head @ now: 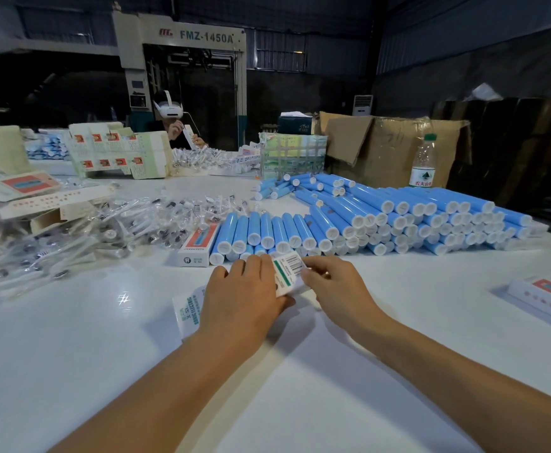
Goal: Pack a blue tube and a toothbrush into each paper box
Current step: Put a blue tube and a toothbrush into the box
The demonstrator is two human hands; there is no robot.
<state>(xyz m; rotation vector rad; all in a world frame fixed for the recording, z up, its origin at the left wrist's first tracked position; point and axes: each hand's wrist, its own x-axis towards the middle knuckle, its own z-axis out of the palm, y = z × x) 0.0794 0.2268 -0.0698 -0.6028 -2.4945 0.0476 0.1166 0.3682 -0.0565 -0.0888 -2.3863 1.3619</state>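
Observation:
Both my hands hold one white paper box (pixel 187 317) that lies on the white table in front of me. My left hand (pixel 243 295) covers its middle and grips it. My right hand (pixel 334 286) pinches the far end, where a barcode flap (pixel 289 268) sticks up. Just beyond the hands lies a big stack of blue tubes (pixel 365 220) with white caps. A heap of toothbrushes in clear wrappers (pixel 110 223) spreads over the table to the left. I cannot see what is inside the box.
A closed box with a red panel (pixel 197 245) lies left of the tubes. Finished boxes (pixel 548 297) sit at the right edge. Flat box blanks (pixel 117 152), a water bottle (pixel 423 163) and cardboard cartons (pixel 395 148) stand behind. A person (pixel 177 125) works across the table.

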